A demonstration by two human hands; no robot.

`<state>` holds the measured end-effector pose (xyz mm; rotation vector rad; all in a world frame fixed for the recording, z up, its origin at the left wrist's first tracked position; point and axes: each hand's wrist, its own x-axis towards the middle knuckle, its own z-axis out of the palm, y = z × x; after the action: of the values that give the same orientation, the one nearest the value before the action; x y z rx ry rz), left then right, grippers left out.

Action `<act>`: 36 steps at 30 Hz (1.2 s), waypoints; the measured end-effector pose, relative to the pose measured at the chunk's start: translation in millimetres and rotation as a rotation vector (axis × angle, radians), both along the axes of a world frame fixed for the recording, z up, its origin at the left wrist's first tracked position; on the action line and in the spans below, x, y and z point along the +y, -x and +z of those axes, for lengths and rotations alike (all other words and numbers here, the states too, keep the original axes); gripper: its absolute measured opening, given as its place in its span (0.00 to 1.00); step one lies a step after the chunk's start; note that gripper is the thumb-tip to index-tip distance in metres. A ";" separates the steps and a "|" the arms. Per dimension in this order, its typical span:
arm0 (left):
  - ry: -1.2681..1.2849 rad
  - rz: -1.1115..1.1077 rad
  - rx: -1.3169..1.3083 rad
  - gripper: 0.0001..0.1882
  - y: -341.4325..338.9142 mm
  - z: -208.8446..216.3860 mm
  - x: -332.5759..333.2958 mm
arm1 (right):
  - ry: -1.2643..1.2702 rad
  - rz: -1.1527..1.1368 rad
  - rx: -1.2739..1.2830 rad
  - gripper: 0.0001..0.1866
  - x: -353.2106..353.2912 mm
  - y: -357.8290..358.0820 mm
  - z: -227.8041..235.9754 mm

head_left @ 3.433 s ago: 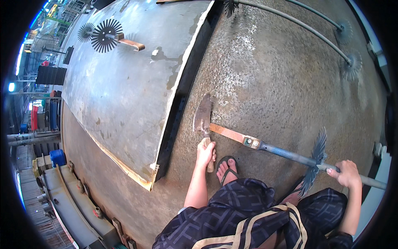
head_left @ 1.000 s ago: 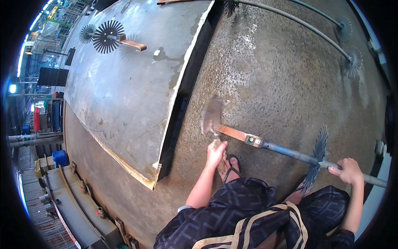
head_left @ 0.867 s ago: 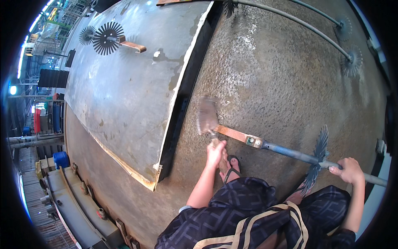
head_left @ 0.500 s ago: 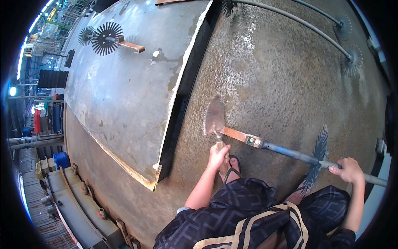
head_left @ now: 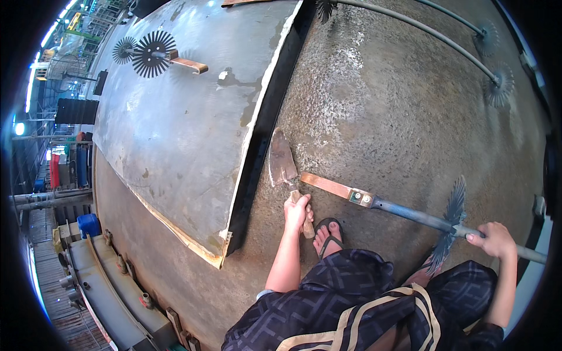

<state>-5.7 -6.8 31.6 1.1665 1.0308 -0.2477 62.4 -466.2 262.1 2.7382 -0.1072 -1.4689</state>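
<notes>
My left hand (head_left: 296,213) is closed around the wooden handle of a worn trowel (head_left: 282,159). The blade points away from me over the wet, rough floor. Just to its right, slightly apart, is the end of a flat coppery strip (head_left: 326,185). That strip is bolted to a metal pole (head_left: 410,215), which slants across in front of my legs. Near the pole's right part sits a slotted, finned disc (head_left: 454,212), seen nearly edge-on. My right hand (head_left: 496,240) grips the pole just right of this disc; its lower fingers are hidden.
A large grey slab (head_left: 181,123) with a pale, ragged edge lies to the left. On it stands another shaft with slotted discs (head_left: 153,54). More long poles (head_left: 421,26) with finned discs lie far right. A metal tank (head_left: 111,292) and a blue drum (head_left: 88,224) are lower left.
My left hand has moved the trowel leftward, away from the coppery strip's end, and more of its handle and my sandalled foot shows. My right hand and the pole have stayed nearly still.
</notes>
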 end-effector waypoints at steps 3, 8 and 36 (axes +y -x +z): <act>0.021 -0.029 -0.007 0.09 -1.2 3.0 -3.1 | 0.014 -0.014 0.014 0.34 4.9 -0.1 3.9; 0.024 0.008 0.038 0.09 12.0 -3.9 0.1 | 0.015 -0.009 0.031 0.34 4.5 -3.5 0.8; 0.002 -0.063 0.000 0.08 3.5 -3.6 -1.3 | 0.014 -0.011 0.019 0.33 2.8 -2.4 1.0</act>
<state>-9.2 -8.1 28.0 1.1980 0.9942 -0.2982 64.9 -463.4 263.0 2.7162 -0.1313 -1.4901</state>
